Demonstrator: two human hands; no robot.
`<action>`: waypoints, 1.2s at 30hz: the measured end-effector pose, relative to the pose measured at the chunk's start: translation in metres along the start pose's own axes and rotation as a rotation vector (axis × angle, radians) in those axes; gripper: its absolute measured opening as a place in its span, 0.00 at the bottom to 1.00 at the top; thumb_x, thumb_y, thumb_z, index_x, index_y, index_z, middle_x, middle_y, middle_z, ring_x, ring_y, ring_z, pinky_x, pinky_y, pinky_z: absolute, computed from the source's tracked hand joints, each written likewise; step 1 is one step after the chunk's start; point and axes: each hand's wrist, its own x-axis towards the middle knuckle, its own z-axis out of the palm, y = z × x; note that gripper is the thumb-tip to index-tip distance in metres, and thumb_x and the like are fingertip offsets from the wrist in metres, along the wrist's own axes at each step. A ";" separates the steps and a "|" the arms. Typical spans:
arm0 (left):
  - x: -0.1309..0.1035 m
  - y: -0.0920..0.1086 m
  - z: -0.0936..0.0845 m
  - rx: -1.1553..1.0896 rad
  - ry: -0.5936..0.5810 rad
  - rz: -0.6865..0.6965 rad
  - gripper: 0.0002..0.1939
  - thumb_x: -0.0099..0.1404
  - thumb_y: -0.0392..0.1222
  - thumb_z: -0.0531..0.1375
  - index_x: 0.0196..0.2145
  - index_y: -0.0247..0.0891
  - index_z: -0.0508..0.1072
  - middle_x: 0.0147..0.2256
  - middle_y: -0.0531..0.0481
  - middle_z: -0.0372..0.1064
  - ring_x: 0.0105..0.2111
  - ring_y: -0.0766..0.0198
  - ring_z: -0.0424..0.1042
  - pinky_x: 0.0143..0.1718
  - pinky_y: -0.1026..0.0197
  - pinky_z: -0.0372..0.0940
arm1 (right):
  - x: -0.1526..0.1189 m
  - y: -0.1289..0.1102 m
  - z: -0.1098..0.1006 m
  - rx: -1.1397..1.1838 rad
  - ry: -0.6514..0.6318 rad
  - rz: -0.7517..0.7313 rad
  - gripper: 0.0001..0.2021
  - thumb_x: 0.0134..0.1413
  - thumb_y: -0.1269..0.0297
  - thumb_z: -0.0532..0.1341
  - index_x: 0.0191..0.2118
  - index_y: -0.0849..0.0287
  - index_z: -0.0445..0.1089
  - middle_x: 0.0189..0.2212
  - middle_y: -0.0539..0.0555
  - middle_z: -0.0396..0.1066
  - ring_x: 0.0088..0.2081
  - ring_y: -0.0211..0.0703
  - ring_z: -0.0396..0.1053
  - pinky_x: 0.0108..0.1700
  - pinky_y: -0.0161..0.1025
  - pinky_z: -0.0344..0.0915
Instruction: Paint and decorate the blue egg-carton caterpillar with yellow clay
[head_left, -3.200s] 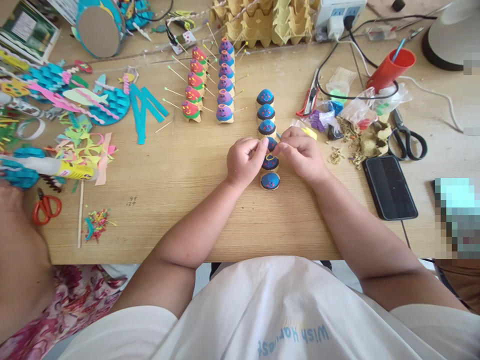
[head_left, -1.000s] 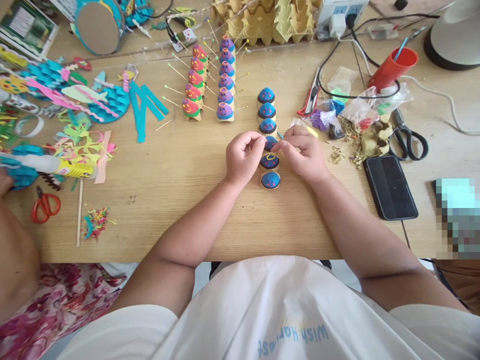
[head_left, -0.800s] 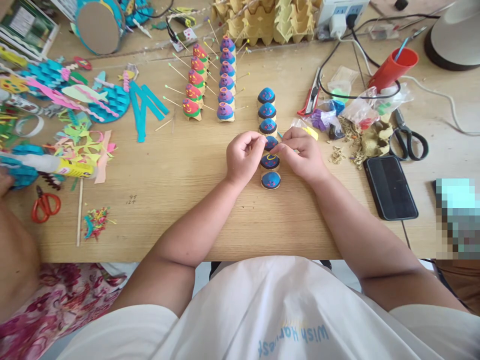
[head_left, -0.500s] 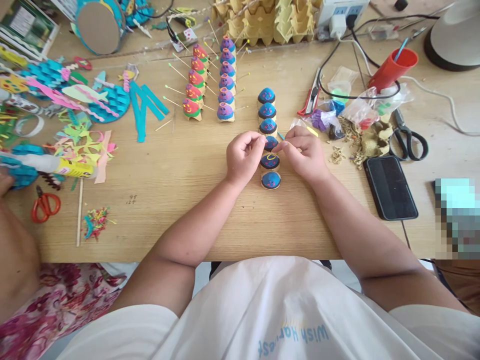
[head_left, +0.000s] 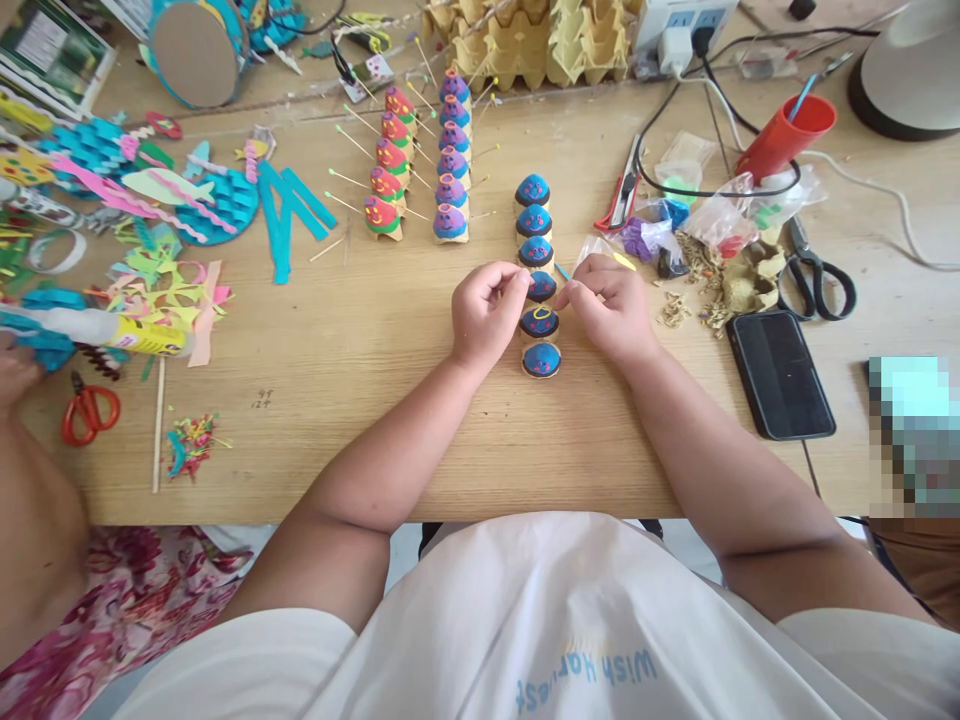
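A row of blue domed egg-carton pieces (head_left: 535,252) with dark rims and small pink-red faces runs away from me. The second nearest piece (head_left: 539,321) has a yellow loop on top. My left hand (head_left: 489,312) is closed in a pinch at the left side of the row, beside the third piece from the front. Opposite it, my right hand (head_left: 611,308) has thumb and forefinger pinched together just right of the row. What either pinch holds is too small to make out. A thin blue tip (head_left: 563,272) shows by the right fingers; whether they grip it is unclear.
Red-green (head_left: 388,186) and purple-blue rows (head_left: 451,190) with pins stand farther back. To the right lie a utility knife (head_left: 624,188), clay bags (head_left: 649,236), black scissors (head_left: 817,285), a phone (head_left: 781,376) and a red cup (head_left: 787,138). A co-worker's arm (head_left: 34,490) rests at left, near red scissors (head_left: 90,408).
My right forefinger has drawn back slightly from the row toward the thumb. My left hand stays almost still. At the left edge, the co-worker's hand has shifted a little farther into view.
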 end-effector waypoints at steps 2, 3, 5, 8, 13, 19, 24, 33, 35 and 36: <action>0.000 -0.001 0.001 -0.045 0.009 0.008 0.15 0.75 0.48 0.64 0.31 0.41 0.78 0.28 0.53 0.75 0.31 0.65 0.72 0.36 0.61 0.66 | 0.000 -0.001 0.000 -0.002 -0.007 0.015 0.16 0.67 0.60 0.65 0.26 0.54 0.80 0.27 0.53 0.70 0.33 0.43 0.70 0.43 0.49 0.72; 0.000 -0.001 0.001 -0.059 0.012 0.008 0.14 0.75 0.47 0.65 0.31 0.41 0.78 0.28 0.53 0.75 0.31 0.65 0.72 0.36 0.61 0.66 | 0.000 -0.002 0.000 -0.003 -0.013 0.022 0.16 0.67 0.61 0.64 0.26 0.54 0.80 0.27 0.53 0.70 0.33 0.43 0.70 0.43 0.48 0.71; 0.001 -0.001 0.001 -0.074 0.016 0.008 0.13 0.74 0.46 0.65 0.30 0.41 0.78 0.28 0.53 0.75 0.30 0.66 0.72 0.36 0.62 0.66 | 0.000 -0.004 0.000 -0.003 -0.025 0.029 0.15 0.66 0.64 0.64 0.26 0.55 0.80 0.27 0.53 0.70 0.33 0.42 0.70 0.43 0.47 0.71; 0.001 -0.001 0.001 -0.074 0.021 0.003 0.13 0.73 0.46 0.65 0.30 0.41 0.79 0.28 0.53 0.76 0.31 0.66 0.72 0.36 0.62 0.66 | 0.000 -0.005 0.001 0.004 -0.034 0.027 0.15 0.64 0.67 0.63 0.26 0.55 0.80 0.28 0.53 0.71 0.33 0.41 0.70 0.43 0.46 0.71; 0.001 0.000 0.002 -0.091 0.022 -0.006 0.12 0.71 0.45 0.65 0.29 0.41 0.79 0.28 0.53 0.77 0.30 0.66 0.71 0.34 0.63 0.65 | 0.000 -0.004 0.000 0.006 -0.044 0.043 0.15 0.65 0.65 0.63 0.27 0.55 0.80 0.28 0.53 0.71 0.32 0.42 0.70 0.43 0.47 0.72; 0.001 0.000 0.001 -0.105 0.020 -0.004 0.11 0.70 0.43 0.65 0.29 0.41 0.79 0.27 0.53 0.76 0.29 0.66 0.70 0.33 0.63 0.65 | 0.000 -0.002 0.000 0.021 -0.008 0.005 0.19 0.69 0.52 0.64 0.27 0.54 0.81 0.27 0.53 0.72 0.32 0.43 0.70 0.43 0.48 0.72; 0.002 0.001 0.001 -0.101 0.012 0.010 0.11 0.71 0.42 0.65 0.29 0.40 0.79 0.27 0.53 0.75 0.30 0.66 0.71 0.35 0.62 0.66 | 0.000 -0.004 0.000 0.069 -0.064 -0.064 0.26 0.69 0.38 0.62 0.29 0.52 0.82 0.28 0.52 0.72 0.32 0.42 0.70 0.44 0.47 0.72; 0.001 0.000 0.001 -0.095 0.012 0.012 0.12 0.72 0.43 0.65 0.30 0.41 0.79 0.28 0.53 0.76 0.30 0.66 0.72 0.36 0.62 0.66 | 0.001 -0.002 0.000 0.056 -0.065 -0.085 0.28 0.70 0.36 0.61 0.30 0.52 0.83 0.27 0.53 0.71 0.31 0.42 0.69 0.42 0.48 0.70; 0.001 0.000 0.001 -0.087 0.012 0.012 0.12 0.73 0.43 0.65 0.30 0.41 0.78 0.27 0.53 0.75 0.30 0.66 0.72 0.36 0.62 0.66 | 0.001 -0.003 0.001 0.054 -0.056 -0.083 0.29 0.70 0.35 0.61 0.29 0.52 0.82 0.27 0.52 0.71 0.31 0.42 0.69 0.42 0.47 0.70; 0.001 0.000 0.001 -0.082 0.011 0.011 0.12 0.73 0.44 0.65 0.30 0.41 0.78 0.27 0.53 0.75 0.30 0.66 0.71 0.36 0.62 0.66 | 0.001 -0.003 0.001 0.054 -0.054 -0.084 0.29 0.70 0.35 0.61 0.29 0.53 0.82 0.27 0.52 0.71 0.31 0.42 0.69 0.42 0.47 0.70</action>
